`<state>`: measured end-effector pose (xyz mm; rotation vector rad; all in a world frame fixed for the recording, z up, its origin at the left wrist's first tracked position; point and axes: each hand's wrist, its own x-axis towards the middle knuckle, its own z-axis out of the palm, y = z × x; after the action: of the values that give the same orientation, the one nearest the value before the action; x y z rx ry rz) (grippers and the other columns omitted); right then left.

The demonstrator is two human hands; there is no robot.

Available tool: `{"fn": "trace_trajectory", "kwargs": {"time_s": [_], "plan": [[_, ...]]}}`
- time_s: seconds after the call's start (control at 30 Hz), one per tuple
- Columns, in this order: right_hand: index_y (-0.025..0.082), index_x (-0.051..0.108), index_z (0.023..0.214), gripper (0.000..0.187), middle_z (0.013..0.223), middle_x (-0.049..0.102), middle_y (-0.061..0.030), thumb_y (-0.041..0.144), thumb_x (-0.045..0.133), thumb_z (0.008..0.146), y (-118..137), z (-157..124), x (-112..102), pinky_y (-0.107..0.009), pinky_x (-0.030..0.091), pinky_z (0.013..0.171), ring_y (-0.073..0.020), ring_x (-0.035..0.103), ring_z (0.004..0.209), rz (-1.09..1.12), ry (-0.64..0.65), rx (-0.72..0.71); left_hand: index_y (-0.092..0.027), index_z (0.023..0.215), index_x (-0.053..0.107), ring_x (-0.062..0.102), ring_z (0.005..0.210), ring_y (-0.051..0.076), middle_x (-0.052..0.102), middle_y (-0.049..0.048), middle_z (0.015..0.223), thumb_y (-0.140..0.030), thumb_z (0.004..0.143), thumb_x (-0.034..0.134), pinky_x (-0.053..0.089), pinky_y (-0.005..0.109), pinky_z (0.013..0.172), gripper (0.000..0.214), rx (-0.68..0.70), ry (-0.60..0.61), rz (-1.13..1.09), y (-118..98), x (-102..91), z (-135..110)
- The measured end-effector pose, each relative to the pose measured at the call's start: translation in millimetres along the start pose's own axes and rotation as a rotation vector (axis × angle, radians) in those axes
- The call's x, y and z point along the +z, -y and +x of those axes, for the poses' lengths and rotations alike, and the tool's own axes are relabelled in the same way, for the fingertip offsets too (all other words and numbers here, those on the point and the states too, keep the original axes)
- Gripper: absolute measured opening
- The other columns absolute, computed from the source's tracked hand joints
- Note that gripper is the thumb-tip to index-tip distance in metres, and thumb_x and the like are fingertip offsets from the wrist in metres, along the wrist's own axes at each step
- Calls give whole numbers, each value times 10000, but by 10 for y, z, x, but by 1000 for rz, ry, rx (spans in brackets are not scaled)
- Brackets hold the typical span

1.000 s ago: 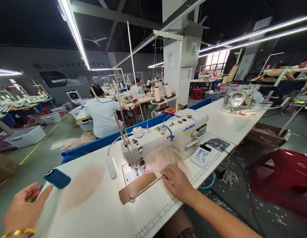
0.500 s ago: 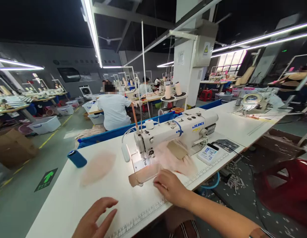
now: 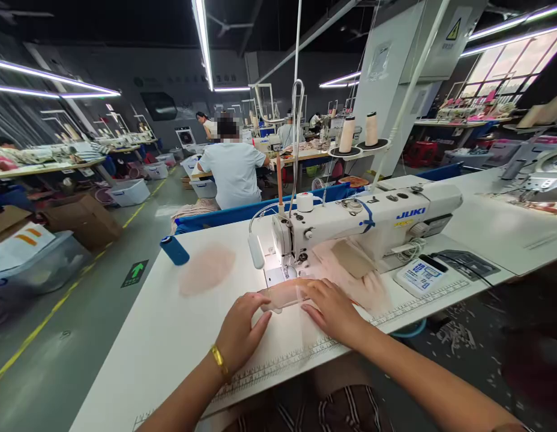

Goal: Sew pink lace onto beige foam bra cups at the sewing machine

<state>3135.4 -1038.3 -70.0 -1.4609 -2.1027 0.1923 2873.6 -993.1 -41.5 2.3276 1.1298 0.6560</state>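
tan strip point(image 3: 283, 295): R end hid under right grip point(image 3: 335, 312), L end under left grip point(image 3: 241, 331) fingertips | pink fabric point(image 3: 366, 285): part hid under machine arm point(image 3: 373, 219) | panel point(image 3: 418, 277): txt too small | co-worker head point(image 3: 227, 126): blurred | 2nd machine point(image 3: 542, 174): cut by R edge | both forearms: cut at btm edge | surface point(image 3: 179, 336): near-L corner out of frame

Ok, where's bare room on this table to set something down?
Bare tabletop lies left of the left hand, in front of the blue spool and pink fabric patch. Crowded around the sewing machine, right hand and bunched fabric.
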Motion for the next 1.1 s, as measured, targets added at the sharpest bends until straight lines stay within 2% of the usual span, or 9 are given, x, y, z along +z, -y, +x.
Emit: {"fn": "trace_trajectory", "kwargs": {"time_s": [0.07, 0.13, 0.2, 0.3, 0.47, 0.57, 0.63, 0.8, 1.1], "plan": [[162, 606, 1275, 349, 1203, 667, -163, 179, 676, 934, -76, 99, 67, -513, 489, 926, -340, 588, 1092, -115, 17, 85, -209, 1156, 647, 617, 1057, 304, 681, 118, 1123, -417, 954, 551, 501, 504, 964, 306, -25, 43, 11, -26, 112, 250], [178, 621, 1174, 265, 1105, 681, -119, 127, 661, 917, -104, 180, 114, -476, 485, 925, -307, 590, 1065, -64, 57, 95, -198, 1113, 651, 602, 1027, 323, 670, 121, 1068, -432, 869, 665, 486, 517, 950, 338, -64, 77, 17, -24, 235, 485], [197, 607, 1003, 162, 930, 660, -42, 73, 631, 901, -99, 252, 107, -403, 480, 906, -252, 591, 1008, 81, 96, 64, -202, 922, 652, 586, 991, 333, 648, 111, 987, -400, 763, 757, 486, 498, 907, 275, -98, 96, 9, 5, 323, 663], [209, 542, 860, 202, 798, 587, 20, 28, 631, 851, -97, 357, 24, -322, 470, 839, -197, 579, 906, 286, 163, 64, -215, 646, 526, 573, 912, 296, 595, 71, 847, -301, 689, 736, 479, 410, 804, 231, -127, 127, -43, 74, 323, 787], [208, 573, 961, 251, 945, 614, 3, 101, 722, 790, -177, 583, -3, -266, 490, 718, -147, 583, 794, 529, 296, 179, -233, 732, 471, 572, 617, 178, 579, -23, 673, -281, 686, 603, 433, 284, 557, 147, -229, 240, -276, 165, 155, 802], [216, 580, 1069, 347, 931, 651, 7, 195, 773, 781, -205, 717, 109, -248, 487, 656, -144, 600, 751, 641, 339, 282, -238, 974, 494, 587, 506, 174, 659, -32, 723, -368, 719, 599, 421, 276, 448, 305, -314, 284, -426, 196, 135, 829], [221, 596, 1037, 258, 844, 657, 29, 183, 717, 812, -207, 767, 187, -231, 456, 621, -137, 590, 719, 673, 348, 310, -231, 1041, 505, 592, 505, 176, 648, -40, 695, -425, 739, 632, 423, 271, 443, 381, -353, 265, -476, 215, 152, 849], [221, 634, 997, 129, 789, 621, 40, 221, 659, 870, -205, 745, 239, -237, 442, 629, -132, 562, 701, 672, 246, 281, -218, 835, 568, 591, 514, 167, 575, -38, 602, -513, 785, 676, 426, 260, 467, 319, -424, 224, -582, 256, 213, 814], [221, 637, 931, 126, 766, 626, 25, 341, 606, 950, -191, 742, 263, -259, 438, 637, -148, 570, 695, 680, 170, 245, -226, 840, 588, 639, 541, 183, 611, -24, 598, -585, 895, 635, 465, 263, 478, 366, -357, 181, -643, 321, 314, 730]]}}
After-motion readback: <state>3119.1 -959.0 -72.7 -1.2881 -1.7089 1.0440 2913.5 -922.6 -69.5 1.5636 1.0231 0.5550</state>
